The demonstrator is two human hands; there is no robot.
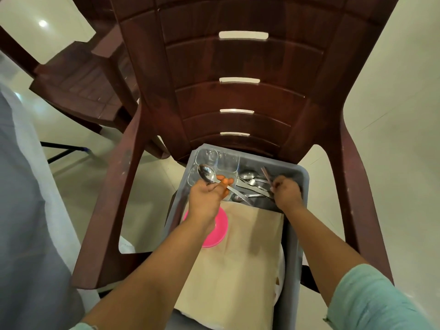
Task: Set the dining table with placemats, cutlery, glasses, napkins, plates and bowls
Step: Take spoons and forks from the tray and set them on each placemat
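1. We see a grey plastic tub (300,177), rectangular with rounded corners, sitting on the seat of a glossy brown moulded plastic chair (240,96) with a slotted back.
2. Left hand (206,198): fingers curled round a shiny steel spoon (207,175), bowl up, handle slanting down to the right, held above the tub's left side.
3. Right hand (287,192): fingers curled down among loose steel cutlery (252,182) in the tub's far right part; we cannot tell what it grips.
4. Clear glasses (227,160) lie in the far left corner.
5. A beige cloth placemat (240,260), flat and matte, covers the near part; a round pink plastic bowl (220,231) peeks out from under the left forearm.
6. Pale glossy tiled floor (392,91); second brown chair (78,84) far left.
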